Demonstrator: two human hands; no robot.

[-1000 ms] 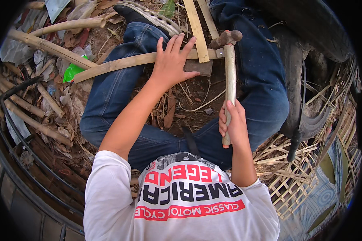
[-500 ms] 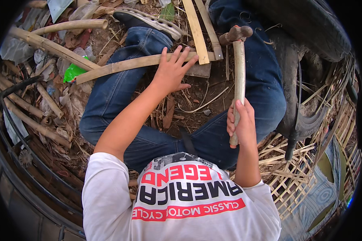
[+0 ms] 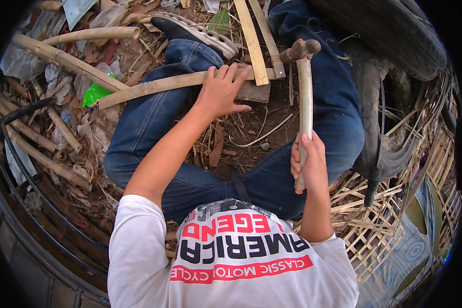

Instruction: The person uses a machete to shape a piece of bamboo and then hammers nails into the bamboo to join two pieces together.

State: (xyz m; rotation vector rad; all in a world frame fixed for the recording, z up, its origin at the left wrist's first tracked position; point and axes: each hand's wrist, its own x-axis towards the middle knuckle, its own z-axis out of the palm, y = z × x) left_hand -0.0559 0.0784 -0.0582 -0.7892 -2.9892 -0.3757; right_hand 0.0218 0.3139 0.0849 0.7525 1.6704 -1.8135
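Note:
My left hand [image 3: 220, 95] lies across a split bamboo strip [image 3: 156, 86]. Its fingers stretch over the strip to the far edge, and the thumb sticks out apart on the near side. One end of that strip rests over my left leg, while the other lies by a small block [image 3: 254, 93] on the ground. In my right hand [image 3: 311, 159] is a hammer [image 3: 305, 97], gripped near the bottom of its pale wooden handle. The rusty head points away from me, above my right leg. Two flat bamboo slats [image 3: 252, 43] [image 3: 268, 38] run away beyond my left hand.
Bamboo poles [image 3: 61, 57] and plastic litter, with a green wrapper [image 3: 95, 94], lie at the left. A black metal rack [image 3: 28, 177] curves along the lower left. Tyres [image 3: 395, 36] stand at the upper right, above a woven bamboo lattice [image 3: 369, 226].
The fingers of my left hand have drawn slightly closer together on the bamboo strip. My right hand and the hammer sit slightly lower in the picture, still held the same way.

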